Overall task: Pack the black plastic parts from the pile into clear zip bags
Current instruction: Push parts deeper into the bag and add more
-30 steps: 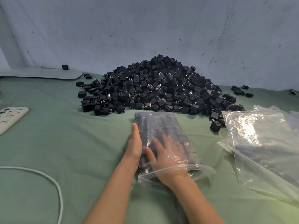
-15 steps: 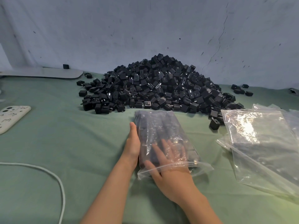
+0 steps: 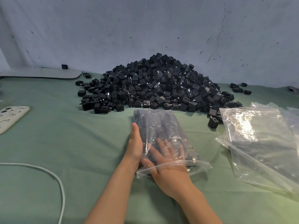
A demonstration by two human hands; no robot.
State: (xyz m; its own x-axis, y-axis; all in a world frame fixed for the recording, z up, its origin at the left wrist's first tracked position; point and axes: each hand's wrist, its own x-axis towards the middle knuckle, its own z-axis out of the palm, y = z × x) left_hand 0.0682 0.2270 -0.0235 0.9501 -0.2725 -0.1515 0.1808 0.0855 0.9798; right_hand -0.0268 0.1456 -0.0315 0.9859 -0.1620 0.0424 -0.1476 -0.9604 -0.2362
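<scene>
While the part-filled clear plastic zip bag (image 3: pixel 159 125) lies before the pile of black plastic parts (image 3: pixel 155 84), the left hand (image 3: pixel 135 143) presses flat against its side; the right hand (image 3: pixel 168 164), fingers spread, lies inside its mouth. Rightward lie empty clear bags (image 3: pixel 260 143); leftward, a white cable (image 3: pixel 54 175).

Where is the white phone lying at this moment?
In the head view, the white phone lies at the left edge of the green cloth, left of the pile of black parts.

Left hand (image 3: pixel 135 143) edge-on, right hand (image 3: pixel 169 168) flat, fingers spread.
</scene>
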